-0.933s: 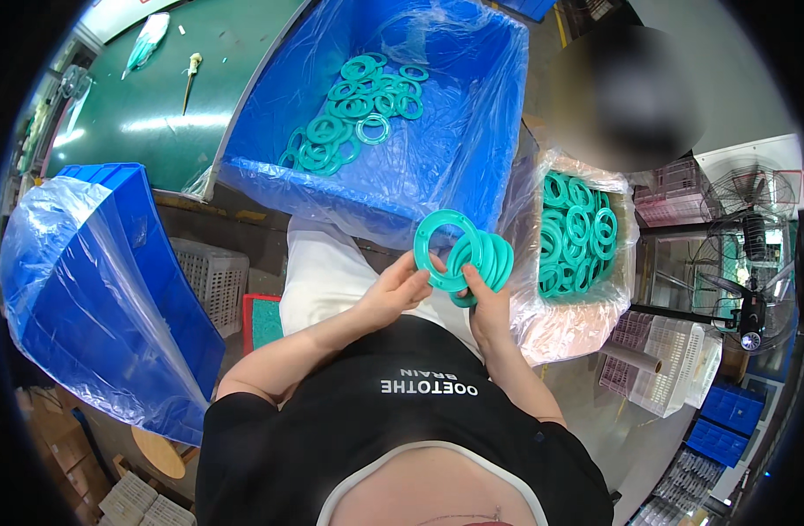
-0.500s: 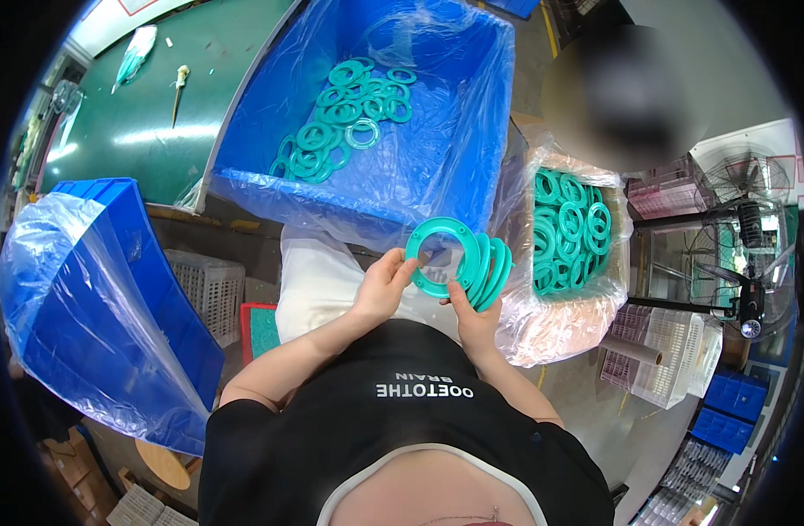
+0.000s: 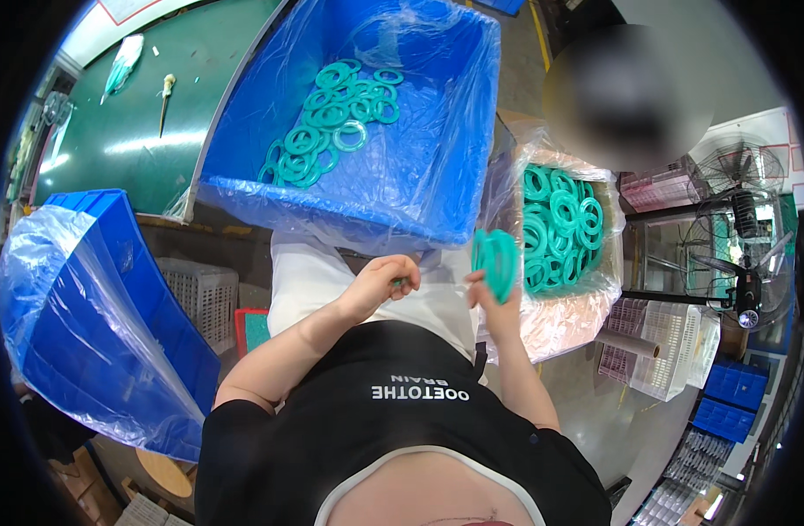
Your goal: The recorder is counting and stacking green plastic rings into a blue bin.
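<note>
The right hand (image 3: 496,307) pinches a blurred stack of green rings (image 3: 489,263) beside the lined carton's (image 3: 555,326) left edge; the left hand (image 3: 380,287) curls near the blue bin's (image 3: 428,149) near edge, its grip I cannot tell; the carton looks well filled, while a loose ring heap (image 3: 330,124) lies along the bin's left side, left to handle; earlier, both hands held the stack; now they are apart.

We hold both bare forearms (image 3: 304,346) angled forward and inward. Our left hand (image 3: 380,282) curls its fingers (image 3: 409,270) loosely toward the palm; our right hand (image 3: 502,312), blurred, grips with bent fingers, roughly in line with its forearm, apart from the left.
</note>
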Demonstrator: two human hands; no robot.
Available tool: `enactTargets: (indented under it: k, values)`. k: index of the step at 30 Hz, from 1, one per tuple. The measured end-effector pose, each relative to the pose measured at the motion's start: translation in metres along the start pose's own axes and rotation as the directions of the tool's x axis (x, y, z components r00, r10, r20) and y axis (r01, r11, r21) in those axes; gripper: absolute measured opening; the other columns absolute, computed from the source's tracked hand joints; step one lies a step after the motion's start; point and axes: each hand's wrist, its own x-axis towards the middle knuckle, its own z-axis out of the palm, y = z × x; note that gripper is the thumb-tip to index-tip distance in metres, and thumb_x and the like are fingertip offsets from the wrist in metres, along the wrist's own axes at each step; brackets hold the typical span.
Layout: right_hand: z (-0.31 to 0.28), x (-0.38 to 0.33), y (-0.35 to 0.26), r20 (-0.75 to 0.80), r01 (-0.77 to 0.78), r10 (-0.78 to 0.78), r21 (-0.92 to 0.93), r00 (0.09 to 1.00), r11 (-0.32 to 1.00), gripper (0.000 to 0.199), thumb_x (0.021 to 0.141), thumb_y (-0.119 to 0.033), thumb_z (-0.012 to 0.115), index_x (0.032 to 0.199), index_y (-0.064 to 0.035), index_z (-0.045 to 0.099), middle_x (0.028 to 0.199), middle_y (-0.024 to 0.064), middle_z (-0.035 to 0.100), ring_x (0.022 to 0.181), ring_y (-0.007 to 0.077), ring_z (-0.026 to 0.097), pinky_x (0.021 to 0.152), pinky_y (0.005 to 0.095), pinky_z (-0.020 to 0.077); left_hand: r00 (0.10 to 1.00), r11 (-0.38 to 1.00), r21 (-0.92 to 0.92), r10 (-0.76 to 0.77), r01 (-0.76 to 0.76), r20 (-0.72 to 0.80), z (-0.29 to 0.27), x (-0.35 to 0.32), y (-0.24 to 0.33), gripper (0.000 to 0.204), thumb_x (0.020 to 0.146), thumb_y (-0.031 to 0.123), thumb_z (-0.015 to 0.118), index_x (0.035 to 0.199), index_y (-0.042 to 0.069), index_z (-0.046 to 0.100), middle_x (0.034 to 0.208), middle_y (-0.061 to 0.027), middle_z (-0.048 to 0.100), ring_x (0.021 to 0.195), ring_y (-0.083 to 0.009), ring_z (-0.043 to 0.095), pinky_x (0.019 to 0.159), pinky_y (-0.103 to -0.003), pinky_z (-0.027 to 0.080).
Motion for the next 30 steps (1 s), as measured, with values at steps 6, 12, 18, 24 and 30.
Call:
enactTargets:
  k: [6,12,18,24,30]
  values:
    - [0.032,0.003,-0.029,0.484,0.661,-0.459,-0.446,0.745,0.603,0.028,0.073,-0.034,0.075,0.084,-0.0096,0.066,0.065,0.0031,0.057,0.065,0.0191,0.055,0.087,0.0427,0.0314,0.987,0.987,0.107,-0.106,0.120,-0.124,0.010,-0.008,0.004,0.034,0.097,0.038,0.044,0.095,0.007,0.057,0.068,0.0055,0.039,0.059,-0.0037,0.032,0.051,-0.020,0.025]
    - [0.030,0.004,-0.027,0.420,0.702,-0.563,-0.403,0.712,0.587,0.025,0.078,-0.033,0.072,0.085,-0.0101,0.066,0.068,0.0031,0.058,0.065,0.0177,0.056,0.085,0.0404,0.0342,0.992,0.995,0.076,-0.064,0.072,-0.105,0.002,-0.016,-0.001,0.032,0.101,0.035,0.038,0.093,0.008,0.054,0.065,0.0079,0.037,0.055,-0.0017,0.027,0.049,-0.020,0.021]
    - [0.020,0.013,-0.024,-0.134,-0.150,0.163,0.105,0.977,0.983,0.020,0.087,-0.021,0.065,0.094,-0.0017,0.064,0.073,0.0015,0.061,0.057,0.0057,0.048,0.052,0.0199,0.0358,0.999,0.997,0.082,-0.002,0.005,-0.038,-0.001,-0.024,0.004,0.036,0.102,0.038,0.034,0.089,0.009,0.052,0.062,0.0078,0.034,0.052,-0.0017,0.024,0.046,-0.020,0.019]
    - [0.040,-0.008,-0.031,0.096,-0.347,0.340,0.429,0.936,0.834,0.018,0.082,-0.016,0.070,0.091,-0.0027,0.063,0.072,-0.0008,0.060,0.055,0.0031,0.047,0.048,0.0192,0.0338,0.963,0.896,0.433,0.193,-0.096,-0.186,0.001,-0.014,-0.006,0.038,0.097,0.037,0.046,0.079,0.005,0.055,0.060,0.0028,0.043,0.055,-0.0086,0.041,0.051,-0.026,0.033]
    - [0.052,-0.013,-0.032,-0.066,-0.241,0.282,0.360,0.957,0.901,0.016,0.084,-0.016,0.069,0.090,-0.0036,0.061,0.067,-0.0027,0.056,0.055,0.0038,0.046,0.049,0.0212,0.0351,0.884,0.541,0.840,0.412,-0.041,-0.222,0.005,-0.016,0.003,0.034,0.091,0.031,0.057,0.077,0.000,0.053,0.062,-0.0170,0.055,0.059,-0.0334,0.055,0.055,-0.040,0.042]
